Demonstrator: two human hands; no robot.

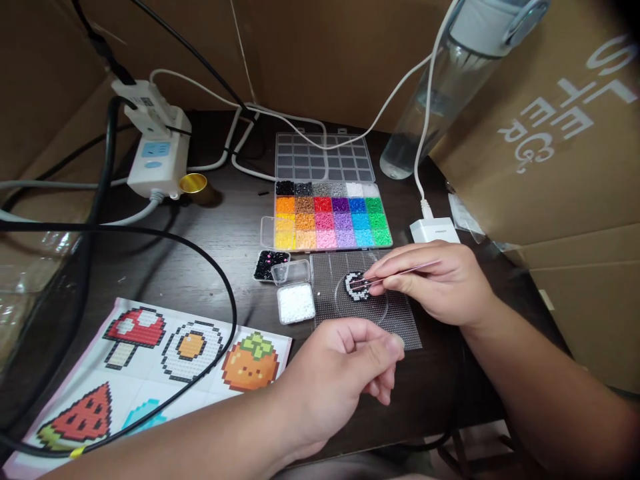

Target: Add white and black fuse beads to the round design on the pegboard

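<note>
My right hand [437, 283] pinches pink tweezers [410, 270], whose tips reach over a small ring-shaped bead pattern [357, 293] of black and white fuse beads. That pattern sits on a clear pegboard [327, 273], partly covered by my fingers. My left hand [345, 373] hangs in front of the board's near edge, fingers curled and thumb against the index finger, with nothing visible in them. Left of the board are a small box of white beads [296, 303] and a small box of black beads [270, 265] with a few pink ones among them.
A sectioned bead case [333, 217] lies open behind the board. A pattern sheet [200, 393] is at front left, crossed by a black cable [220, 273]. A power strip [160, 153], a gold cup [197, 189], a water bottle [430, 100] and a white charger [434, 230] stand around.
</note>
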